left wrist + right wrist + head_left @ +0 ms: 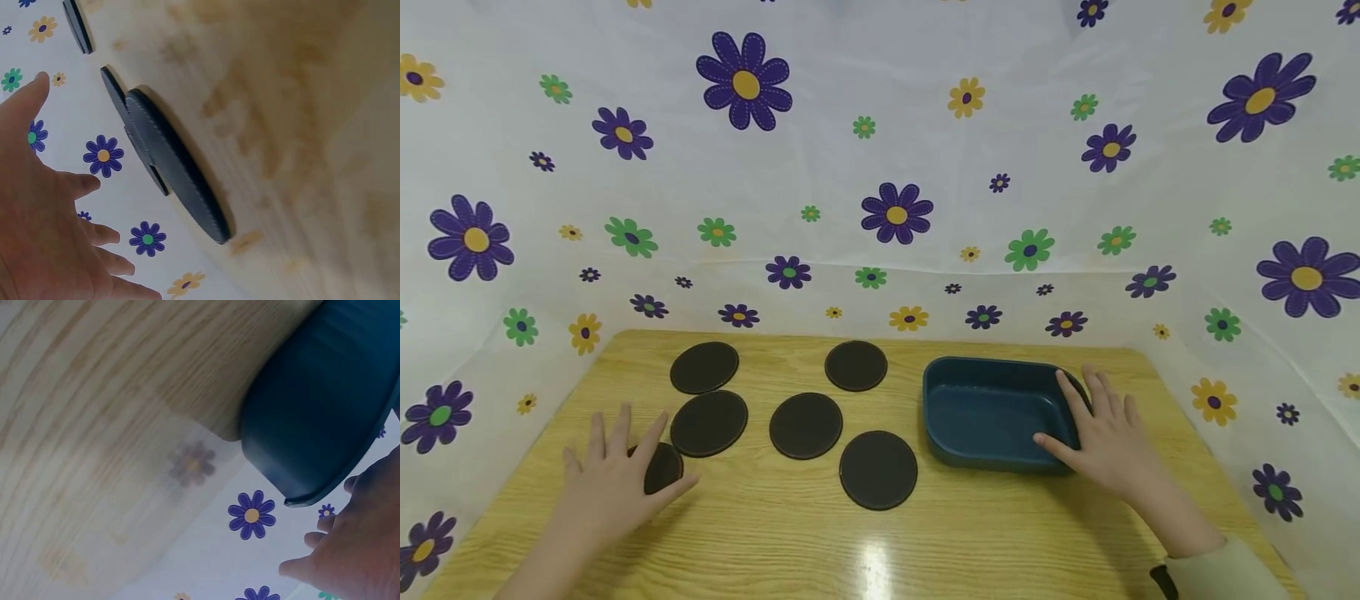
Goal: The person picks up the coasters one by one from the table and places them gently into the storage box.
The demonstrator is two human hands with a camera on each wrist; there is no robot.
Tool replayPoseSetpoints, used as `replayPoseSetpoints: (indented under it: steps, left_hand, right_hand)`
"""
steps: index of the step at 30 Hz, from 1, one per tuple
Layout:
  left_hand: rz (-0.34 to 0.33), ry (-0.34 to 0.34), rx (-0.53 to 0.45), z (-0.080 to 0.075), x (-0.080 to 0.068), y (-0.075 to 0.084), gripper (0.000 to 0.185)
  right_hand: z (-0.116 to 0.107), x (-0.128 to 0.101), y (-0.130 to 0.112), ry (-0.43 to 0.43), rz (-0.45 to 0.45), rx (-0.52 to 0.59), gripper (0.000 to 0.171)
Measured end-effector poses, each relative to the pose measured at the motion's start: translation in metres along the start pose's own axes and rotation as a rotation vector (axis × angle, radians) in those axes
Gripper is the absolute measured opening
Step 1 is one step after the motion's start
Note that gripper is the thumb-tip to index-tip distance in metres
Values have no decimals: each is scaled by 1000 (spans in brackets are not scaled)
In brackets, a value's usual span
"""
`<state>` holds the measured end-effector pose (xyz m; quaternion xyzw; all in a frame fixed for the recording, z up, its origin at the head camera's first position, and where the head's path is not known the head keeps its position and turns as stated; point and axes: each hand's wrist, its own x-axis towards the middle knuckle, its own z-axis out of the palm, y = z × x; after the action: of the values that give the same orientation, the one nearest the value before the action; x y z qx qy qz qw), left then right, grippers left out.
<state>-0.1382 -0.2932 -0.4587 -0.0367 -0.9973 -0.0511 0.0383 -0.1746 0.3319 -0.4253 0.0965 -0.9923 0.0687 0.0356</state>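
Fingers (pixel 625 433) of left hand (pixel 612 479) spread over coaster (pixel 662 467); right hand (pixel 1105 442) flat on tray (pixel 992 412).

Black coaster (pixel 662 467) (flat), blue tray (pixel 992 412) upright.

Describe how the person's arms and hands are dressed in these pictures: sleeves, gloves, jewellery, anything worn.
Both hands are bare: no gloves, rings or watch show. The left hand and its forearm are uncovered as far as the frame's edge. The right hand has a bare wrist, then a pale cream sleeve with a small dark patch at its cuff.
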Motion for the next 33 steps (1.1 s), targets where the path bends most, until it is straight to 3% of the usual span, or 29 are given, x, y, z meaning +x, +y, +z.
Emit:
replayPoseSetpoints:
  steps: [14, 26, 33]
  left_hand:
    - [-12, -88, 5, 21, -15, -26, 113]
    - [59, -147, 1, 25, -11, -31, 104]
    - [90, -120, 28, 27, -9, -33, 91]
  right_hand:
    - [10, 8, 13, -32, -82, 140, 97]
    - [11, 10, 21, -103, -121, 172, 101]
    - [10, 12, 22, -130, -127, 144, 102]
